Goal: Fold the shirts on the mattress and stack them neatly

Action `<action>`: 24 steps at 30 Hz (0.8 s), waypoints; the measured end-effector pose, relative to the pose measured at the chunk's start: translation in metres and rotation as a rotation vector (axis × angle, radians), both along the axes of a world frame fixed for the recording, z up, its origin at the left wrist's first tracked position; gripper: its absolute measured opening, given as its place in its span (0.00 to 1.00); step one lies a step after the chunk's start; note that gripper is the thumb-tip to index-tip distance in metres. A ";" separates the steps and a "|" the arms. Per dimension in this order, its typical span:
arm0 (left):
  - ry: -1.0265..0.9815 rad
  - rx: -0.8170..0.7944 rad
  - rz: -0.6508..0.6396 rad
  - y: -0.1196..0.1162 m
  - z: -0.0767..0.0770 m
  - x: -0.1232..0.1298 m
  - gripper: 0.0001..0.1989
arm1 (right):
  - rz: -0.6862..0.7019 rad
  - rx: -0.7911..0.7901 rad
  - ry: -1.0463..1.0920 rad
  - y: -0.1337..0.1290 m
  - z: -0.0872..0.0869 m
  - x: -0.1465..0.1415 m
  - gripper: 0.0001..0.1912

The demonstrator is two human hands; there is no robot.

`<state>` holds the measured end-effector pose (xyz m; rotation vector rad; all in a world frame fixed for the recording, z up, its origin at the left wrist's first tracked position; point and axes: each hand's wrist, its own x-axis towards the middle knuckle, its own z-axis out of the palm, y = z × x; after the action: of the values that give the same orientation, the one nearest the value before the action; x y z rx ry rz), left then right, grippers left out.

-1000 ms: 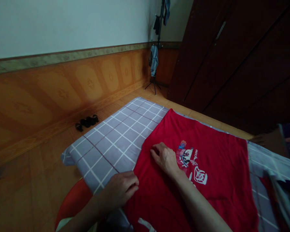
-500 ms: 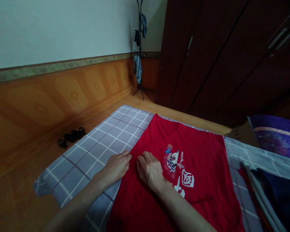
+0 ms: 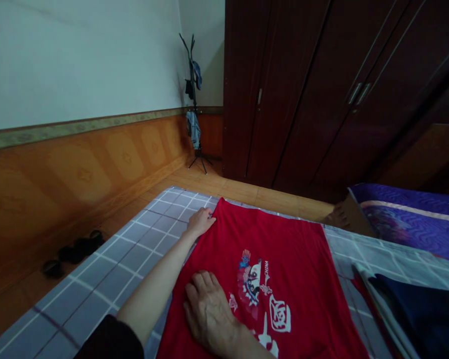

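Left hand (image 3: 200,223): you've moved it forward, open, fingertips at the edge of the red T-shirt (image 3: 303,299).
Right hand (image 3: 209,314): open, flat on the shirt, now just left of the print (image 3: 250,284).

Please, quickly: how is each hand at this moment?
Left hand: open, fingertips at the edge of the red shirt, gripping nothing.
Right hand: open, lying flat on the shirt, holding nothing.

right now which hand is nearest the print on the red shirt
The right hand, flat on the red shirt just beside the print; the left hand sits farther off, at the shirt's far left edge.
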<state>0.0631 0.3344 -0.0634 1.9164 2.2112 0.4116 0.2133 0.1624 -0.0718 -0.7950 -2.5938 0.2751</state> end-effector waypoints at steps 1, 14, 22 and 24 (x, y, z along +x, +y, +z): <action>-0.014 -0.005 0.005 0.013 -0.001 0.000 0.11 | -0.014 0.019 0.015 0.000 -0.004 0.000 0.06; -0.144 0.126 0.091 0.084 -0.018 -0.007 0.12 | -0.045 0.370 0.230 0.028 -0.092 -0.037 0.11; -0.063 0.174 0.106 0.081 -0.021 -0.002 0.06 | -0.111 0.323 0.256 0.030 -0.114 -0.043 0.09; -0.024 0.185 0.097 0.079 -0.022 0.001 0.07 | -0.137 0.309 0.209 0.032 -0.118 -0.049 0.11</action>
<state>0.0641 0.4131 -0.0855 1.8846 2.3300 0.6731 0.1645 0.1944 -0.1897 -0.7810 -2.2985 -0.0789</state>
